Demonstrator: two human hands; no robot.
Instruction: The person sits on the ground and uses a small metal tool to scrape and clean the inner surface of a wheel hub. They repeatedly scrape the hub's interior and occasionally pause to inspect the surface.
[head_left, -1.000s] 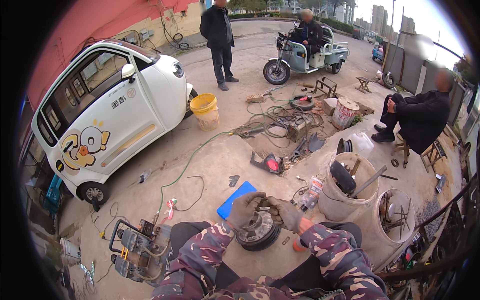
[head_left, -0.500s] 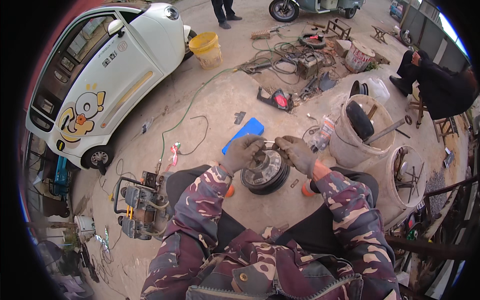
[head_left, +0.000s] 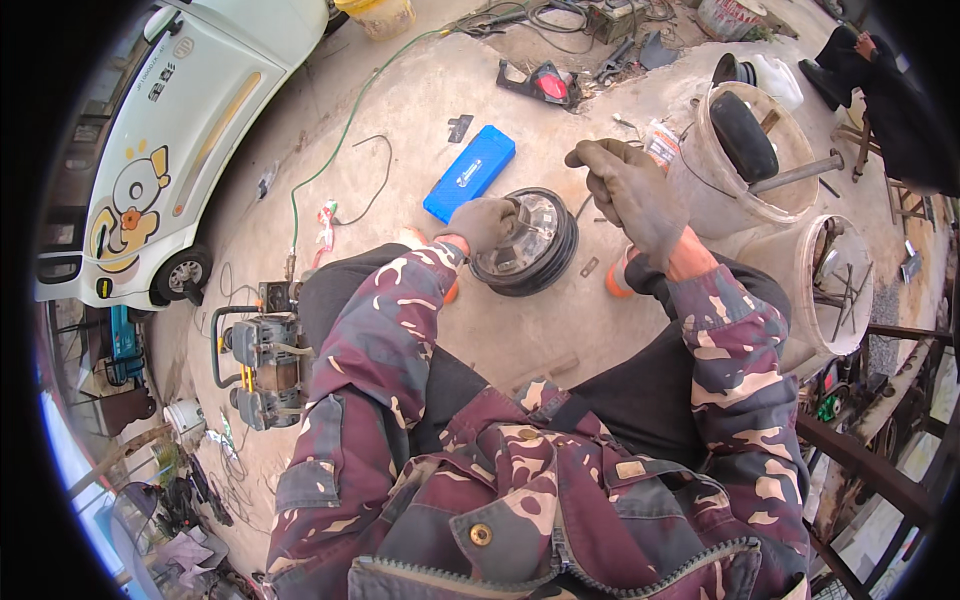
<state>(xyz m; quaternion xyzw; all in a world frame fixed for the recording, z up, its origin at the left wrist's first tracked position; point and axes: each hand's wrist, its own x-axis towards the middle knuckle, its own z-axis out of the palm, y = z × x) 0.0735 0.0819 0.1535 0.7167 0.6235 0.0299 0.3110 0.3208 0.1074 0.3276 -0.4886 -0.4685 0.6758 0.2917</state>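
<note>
A round wheel hub (head_left: 540,245) with a grey metal face and a black rim lies on the ground between my knees. My gloved left hand (head_left: 482,225) is at its left side, fingers curled at the metal face; what they pinch, if anything, is hidden. To the right, my gloved right hand (head_left: 635,195) is raised apart from the hub. Its fingers are bent and pressed together, and I cannot make out anything between them. Just beyond my left hand lies a flat blue case (head_left: 470,172).
Two large buckets, one with a black cylinder (head_left: 745,137) and a metal pipe (head_left: 797,172), stand at the right. A compressor-like machine (head_left: 265,355) sits at my left. A green hose (head_left: 338,150) crosses the ground near a white vehicle (head_left: 215,110). A person (head_left: 885,95) sits at the far right.
My hands, together over the hub with a thin pale strip between them, have parted. The right moved up and right; the left stays by the hub. The strip no longer shows. My view has tilted downward.
</note>
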